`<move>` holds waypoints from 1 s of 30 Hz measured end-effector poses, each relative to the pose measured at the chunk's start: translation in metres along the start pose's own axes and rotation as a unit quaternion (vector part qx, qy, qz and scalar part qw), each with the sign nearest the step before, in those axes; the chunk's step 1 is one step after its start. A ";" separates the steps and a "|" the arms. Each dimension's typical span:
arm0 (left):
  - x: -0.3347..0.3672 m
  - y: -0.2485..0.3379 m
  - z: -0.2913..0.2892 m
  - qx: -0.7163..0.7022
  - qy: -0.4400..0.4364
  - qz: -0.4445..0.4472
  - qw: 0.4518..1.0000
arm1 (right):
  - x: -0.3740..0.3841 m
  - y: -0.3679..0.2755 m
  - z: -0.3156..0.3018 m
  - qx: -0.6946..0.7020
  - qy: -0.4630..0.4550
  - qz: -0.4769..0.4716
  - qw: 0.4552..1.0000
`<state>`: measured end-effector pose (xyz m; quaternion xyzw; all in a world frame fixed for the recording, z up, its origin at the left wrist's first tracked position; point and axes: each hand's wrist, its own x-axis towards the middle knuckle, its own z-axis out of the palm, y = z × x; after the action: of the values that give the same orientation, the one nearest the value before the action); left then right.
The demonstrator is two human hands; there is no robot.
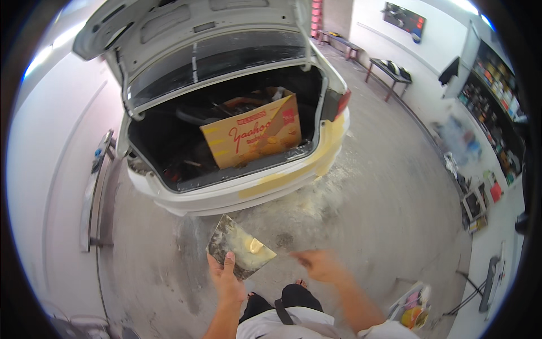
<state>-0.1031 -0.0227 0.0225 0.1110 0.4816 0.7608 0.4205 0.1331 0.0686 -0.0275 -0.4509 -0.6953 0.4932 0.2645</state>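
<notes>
My left hand (226,278) grips the lower left edge of a square putty board (237,237), its thumb lying on top. The board is smeared grey and dark, and a dab of pale yellow putty (255,246) sits near its right corner. To the right of the board, apart from it, my right hand (322,265) is blurred by motion; whether its fingers hold anything cannot be made out. Ahead stands a white car (186,196) with its trunk lid (192,20) raised. Yellow filler patches (271,183) cover parts of its rear bumper.
A yellow cardboard box (254,133) sits in the trunk. Along the left wall stands a bumper-like part (93,192) on supports. Benches (389,73) and shelves of cans and bottles (497,107) line the right side. An open bag of items (412,308) lies on the floor, lower right.
</notes>
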 end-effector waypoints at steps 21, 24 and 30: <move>0.258 -0.271 0.171 0.181 0.009 -0.184 0.966 | 0.363 0.312 -0.127 0.027 0.173 0.146 0.974; 0.293 -0.278 0.194 0.232 0.006 -0.149 0.961 | 0.504 0.337 -0.213 -0.114 0.376 -0.050 0.918; 0.308 -0.294 0.209 0.267 0.004 -0.212 0.940 | 0.604 0.354 -0.255 -0.223 0.338 -0.113 0.908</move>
<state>-0.0175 0.3945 -0.1863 0.1118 0.6807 0.4985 0.5251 0.1959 0.7569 -0.3063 -0.5561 -0.7025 0.1106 0.4302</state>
